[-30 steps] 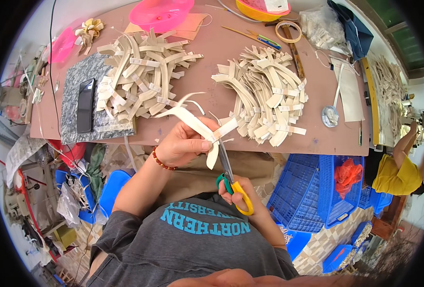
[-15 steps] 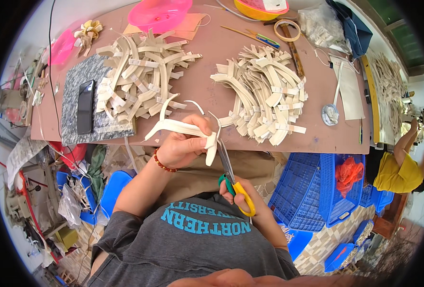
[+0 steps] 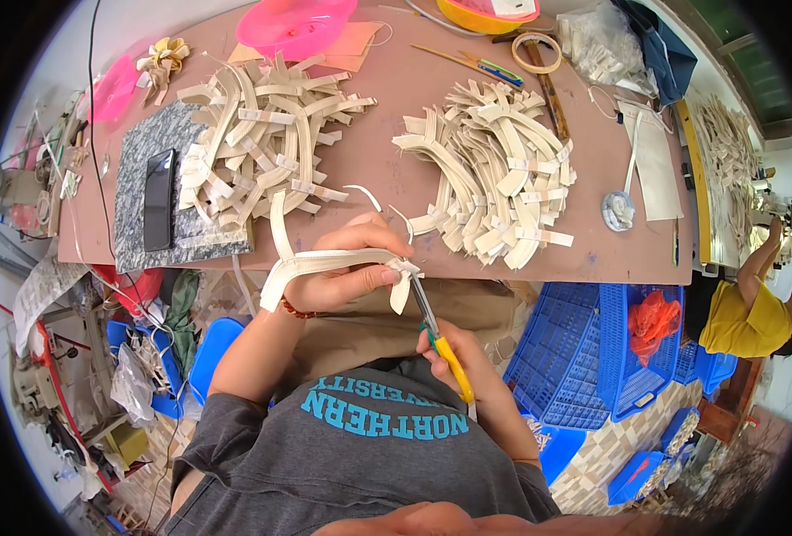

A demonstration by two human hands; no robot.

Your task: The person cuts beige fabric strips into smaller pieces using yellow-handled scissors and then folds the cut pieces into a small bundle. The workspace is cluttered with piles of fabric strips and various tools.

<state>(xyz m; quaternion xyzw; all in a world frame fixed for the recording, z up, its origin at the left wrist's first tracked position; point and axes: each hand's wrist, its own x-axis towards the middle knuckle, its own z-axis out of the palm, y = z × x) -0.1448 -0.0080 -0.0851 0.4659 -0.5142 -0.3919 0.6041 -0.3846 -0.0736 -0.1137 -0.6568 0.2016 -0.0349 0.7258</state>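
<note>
My left hand (image 3: 356, 265) pinches a cream, branched fabric strap (image 3: 302, 263) between thumb and fingers, just in front of the table edge. One branch stands up at the strap's left end. My right hand (image 3: 469, 355) is closed around scissors (image 3: 425, 305) with yellow and green handles. Their blades point up and touch or nearly touch the strap's right end, beside my left fingertips; whether fabric lies between them I cannot tell. Beyond my hands, one loose heap of similar straps (image 3: 266, 147) lies at left and a neater stack of straps (image 3: 494, 179) at right.
On the brown table (image 3: 369, 152), a phone (image 3: 158, 201) rests on a grey stone slab (image 3: 146, 138). A pink basin (image 3: 293, 22), tape roll (image 3: 536, 54) and pen-like tools (image 3: 485, 67) are at the back. Blue crates (image 3: 557, 357) stand right; another person (image 3: 744, 317) is at far right.
My left hand has turned, so the strap now lies more level with one branch raised. The scissors have rotated in my right hand, showing less of the green handle, their blades by the strap's end.
</note>
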